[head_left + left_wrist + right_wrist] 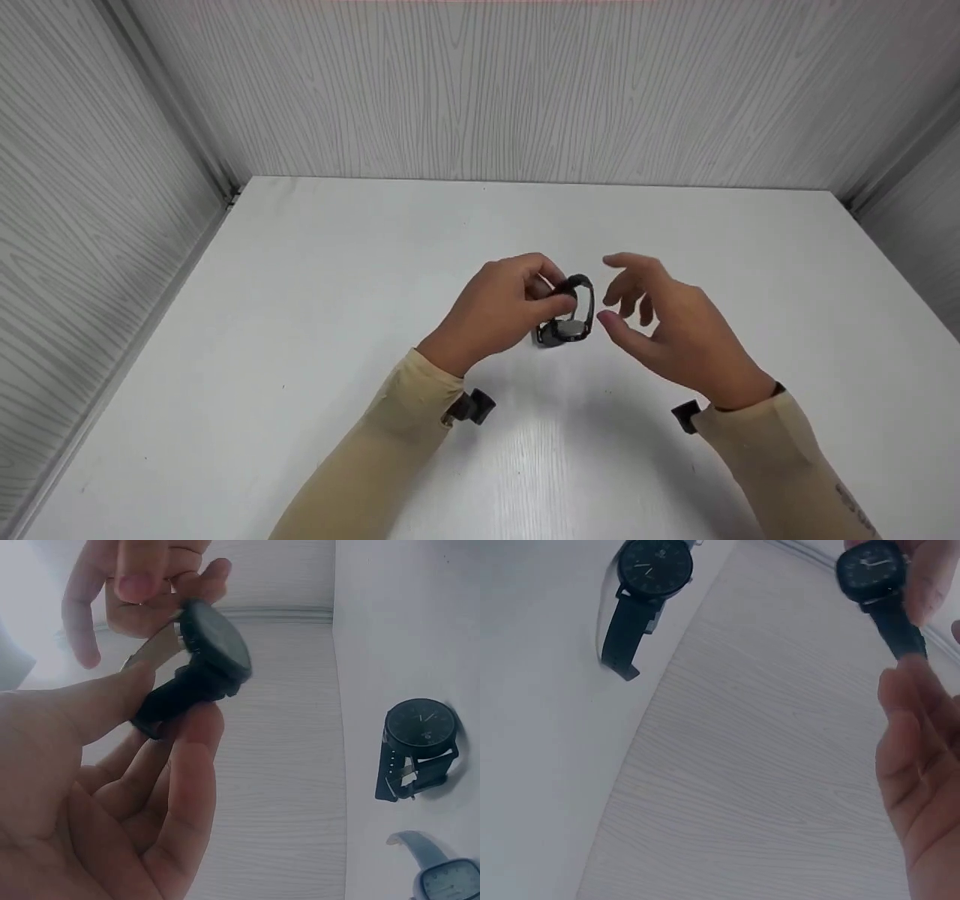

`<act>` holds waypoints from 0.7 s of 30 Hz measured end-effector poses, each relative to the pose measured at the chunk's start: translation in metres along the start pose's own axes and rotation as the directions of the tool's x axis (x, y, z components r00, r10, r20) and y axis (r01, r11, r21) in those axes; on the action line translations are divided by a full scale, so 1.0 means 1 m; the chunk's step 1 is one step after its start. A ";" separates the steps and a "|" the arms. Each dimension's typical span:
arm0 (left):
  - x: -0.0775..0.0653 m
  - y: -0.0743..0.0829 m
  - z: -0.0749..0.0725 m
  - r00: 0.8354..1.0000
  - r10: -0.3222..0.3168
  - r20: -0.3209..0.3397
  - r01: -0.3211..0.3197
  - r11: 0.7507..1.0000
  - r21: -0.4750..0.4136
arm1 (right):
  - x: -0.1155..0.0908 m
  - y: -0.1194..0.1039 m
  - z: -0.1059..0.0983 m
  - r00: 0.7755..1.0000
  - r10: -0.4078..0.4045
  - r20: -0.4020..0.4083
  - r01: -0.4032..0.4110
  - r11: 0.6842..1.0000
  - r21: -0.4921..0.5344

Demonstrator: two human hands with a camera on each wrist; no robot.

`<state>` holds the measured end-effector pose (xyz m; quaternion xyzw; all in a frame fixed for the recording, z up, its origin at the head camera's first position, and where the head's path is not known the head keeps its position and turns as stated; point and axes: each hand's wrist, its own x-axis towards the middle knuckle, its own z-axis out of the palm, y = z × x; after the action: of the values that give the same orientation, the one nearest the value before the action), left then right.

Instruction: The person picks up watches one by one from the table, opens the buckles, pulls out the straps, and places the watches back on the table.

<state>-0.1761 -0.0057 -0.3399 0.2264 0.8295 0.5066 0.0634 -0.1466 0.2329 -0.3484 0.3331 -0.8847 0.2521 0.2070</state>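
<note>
A black wristwatch with a dark dial is held up by my left hand, whose thumb and fingers pinch its strap. In the head view, the strap curves in a loop and the silvery case back shows below it. Just to the right, my right hand hovers with its fingers loosely bent and parted, a small gap from the strap. A second black watch with a round dial lies on the table in the left wrist view. Beside it is a light-blue watch, partly cut off by the frame.
The white tabletop spreads around both hands. A wood-grain panel stands along its back edge, with similar panels at the left and right. Small black wrist devices stick out from both sleeves.
</note>
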 end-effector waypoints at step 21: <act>-0.006 0.006 0.004 0.991 0.027 0.129 -0.060 0.963 0.263 | 0.002 0.007 0.002 0.985 0.048 0.164 -0.077 0.982 0.170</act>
<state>-0.1682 -0.0030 -0.3371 0.2822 0.8793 0.3766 0.0726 -0.1528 0.2354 -0.3512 0.3411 -0.8826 0.3083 0.0977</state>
